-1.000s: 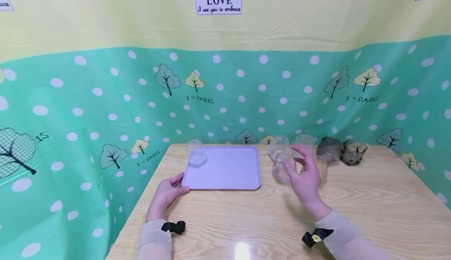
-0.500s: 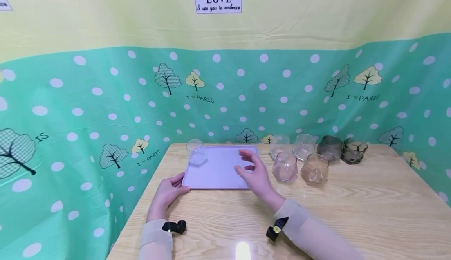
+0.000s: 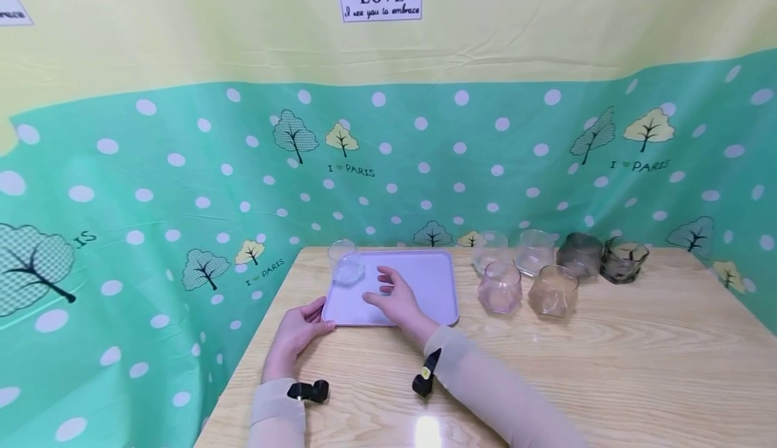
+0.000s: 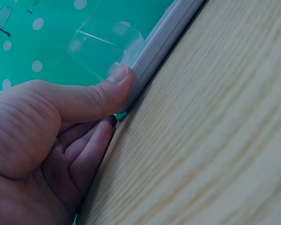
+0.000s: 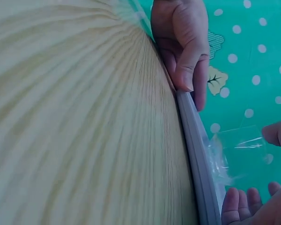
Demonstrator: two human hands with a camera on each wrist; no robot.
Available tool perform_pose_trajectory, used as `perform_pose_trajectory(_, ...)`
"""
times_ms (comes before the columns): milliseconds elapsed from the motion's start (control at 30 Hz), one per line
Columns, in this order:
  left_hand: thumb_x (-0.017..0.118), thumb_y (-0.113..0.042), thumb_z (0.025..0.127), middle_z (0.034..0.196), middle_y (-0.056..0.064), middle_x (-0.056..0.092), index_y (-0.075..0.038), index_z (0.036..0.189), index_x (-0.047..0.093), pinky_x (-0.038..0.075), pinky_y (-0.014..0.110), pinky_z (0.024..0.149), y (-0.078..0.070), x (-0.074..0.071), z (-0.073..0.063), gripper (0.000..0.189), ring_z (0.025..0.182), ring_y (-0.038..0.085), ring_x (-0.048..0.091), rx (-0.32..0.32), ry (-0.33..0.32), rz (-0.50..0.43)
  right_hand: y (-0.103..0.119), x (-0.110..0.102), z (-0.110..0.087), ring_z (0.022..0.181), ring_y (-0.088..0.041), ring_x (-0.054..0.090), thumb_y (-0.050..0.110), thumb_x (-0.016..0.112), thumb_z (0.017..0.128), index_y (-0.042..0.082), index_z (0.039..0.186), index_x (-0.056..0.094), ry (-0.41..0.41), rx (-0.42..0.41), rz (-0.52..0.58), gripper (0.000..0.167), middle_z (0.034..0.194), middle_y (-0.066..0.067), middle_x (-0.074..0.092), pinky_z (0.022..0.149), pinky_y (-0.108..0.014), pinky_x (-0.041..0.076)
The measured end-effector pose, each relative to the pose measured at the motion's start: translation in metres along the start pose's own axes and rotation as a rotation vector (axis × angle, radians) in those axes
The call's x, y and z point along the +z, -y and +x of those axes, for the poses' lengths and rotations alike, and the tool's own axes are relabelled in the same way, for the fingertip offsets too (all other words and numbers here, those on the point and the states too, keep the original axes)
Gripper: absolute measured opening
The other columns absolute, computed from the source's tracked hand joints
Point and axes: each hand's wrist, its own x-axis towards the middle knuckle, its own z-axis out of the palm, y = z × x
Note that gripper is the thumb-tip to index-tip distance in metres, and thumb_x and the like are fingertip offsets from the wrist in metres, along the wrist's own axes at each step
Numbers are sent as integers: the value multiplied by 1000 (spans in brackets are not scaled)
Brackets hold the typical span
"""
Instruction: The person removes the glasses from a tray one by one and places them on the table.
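On the left back part of a pale purple tray (image 3: pixel 425 289) stands a clear drinking glass (image 3: pixel 347 271). My left hand (image 3: pixel 296 332) holds the tray's near left corner, its thumb (image 4: pixel 98 96) against the rim and its other fingers round the side. Over the middle of the tray is my right hand (image 3: pixel 399 301), thumb and fingers spread apart and lightly bent, with nothing between them. In the right wrist view the right hand's fingers (image 5: pixel 243 201) stand near the clear glass (image 5: pixel 241 150); whether they touch it is hard to tell there, but the head view shows a gap.
Right of the tray, several glasses stand in two rows: a pinkish one (image 3: pixel 500 289) and an amber one (image 3: pixel 554 291) in front, clear ones (image 3: pixel 534 254) and dark grey ones (image 3: pixel 579 256) behind. A patterned curtain (image 3: pixel 388 164) hangs behind the wooden table (image 3: pixel 607 367).
My right hand has moved left, from beside the glasses on the right to over the tray, close to the clear glass. The left hand has stayed at the tray's corner.
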Motion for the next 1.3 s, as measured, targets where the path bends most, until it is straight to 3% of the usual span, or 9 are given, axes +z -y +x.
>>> perform_pose_trajectory(300, 90, -8, 86, 151, 19, 58, 1, 150, 58, 49, 43, 113, -1, 0, -2, 73, 139, 35, 57, 2, -12, 10, -5, 37, 24, 135, -38, 57, 23, 89, 87, 11, 159, 48, -91, 48, -72, 84, 149, -16, 58, 112, -49, 53)
perform_pose_trajectory(600, 90, -8, 86, 151, 18, 59, 0, 150, 59, 50, 41, 113, -2, 8, -2, 72, 139, 34, 58, -6, -6, -1, -15, 43, 37, 136, -38, 57, 29, 91, 84, 13, 162, 43, -129, 32, -146, 93, 153, -18, 54, 111, -49, 54)
perform_pose_trajectory(900, 92, -14, 86, 152, 16, 58, -1, 151, 58, 49, 39, 112, 0, -1, -4, 74, 140, 33, 57, -20, -15, 16, -10, 61, 49, 141, -38, 52, 36, 93, 82, 13, 163, 42, -117, -6, -153, 98, 156, -20, 51, 119, -51, 45)
perform_pose_trajectory(1100, 90, -14, 88, 154, 15, 56, -3, 153, 57, 48, 41, 114, -1, -5, -4, 74, 141, 33, 55, -34, -8, 20, -13, 69, 63, 150, -31, 45, 40, 93, 80, 22, 167, 38, -110, 8, -188, 104, 165, -11, 45, 126, -49, 36)
perform_pose_trajectory(1300, 90, -10, 88, 154, 19, 55, 1, 153, 55, 49, 39, 113, -5, 1, -2, 74, 141, 35, 55, -26, 19, -24, -14, 64, 73, 152, -32, 43, 37, 94, 81, 25, 168, 35, -110, 20, -213, 106, 168, -8, 43, 126, -51, 35)
